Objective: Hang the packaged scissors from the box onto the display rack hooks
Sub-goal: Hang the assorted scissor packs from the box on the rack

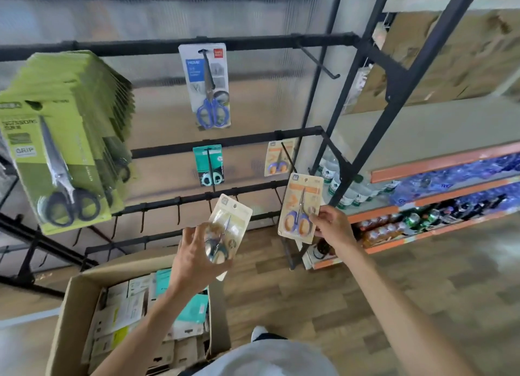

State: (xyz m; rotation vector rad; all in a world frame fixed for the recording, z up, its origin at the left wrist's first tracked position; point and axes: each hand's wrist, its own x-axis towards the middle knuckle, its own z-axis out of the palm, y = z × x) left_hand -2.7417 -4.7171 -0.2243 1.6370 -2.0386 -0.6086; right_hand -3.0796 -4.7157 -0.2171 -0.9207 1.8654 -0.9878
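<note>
Ahead of us stands the black display rack (197,45), its horizontal bars carrying hooks at several levels. At our lower left sits the open cardboard box (67,313), packed with more carded scissors lying flat. On the rack's left side we see a thick stack of green scissor packs (64,139) filling one hook. A blue-handled pack (206,85) hangs from the top bar, and on the bar below it hang a teal pack (208,164) and an orange-and-purple pack (277,157).

Our right hand (333,225) pinches the lower right edge of a second orange-and-purple pack (301,206), held upright just below and in front of the matching one on its hook. Our left hand (197,259) has its fingers (209,232) curled round the lower part of a beige pack (228,226) of silver-handled scissors, tilted to the right above the box. Both packs are in the air, off the hooks.
</note>
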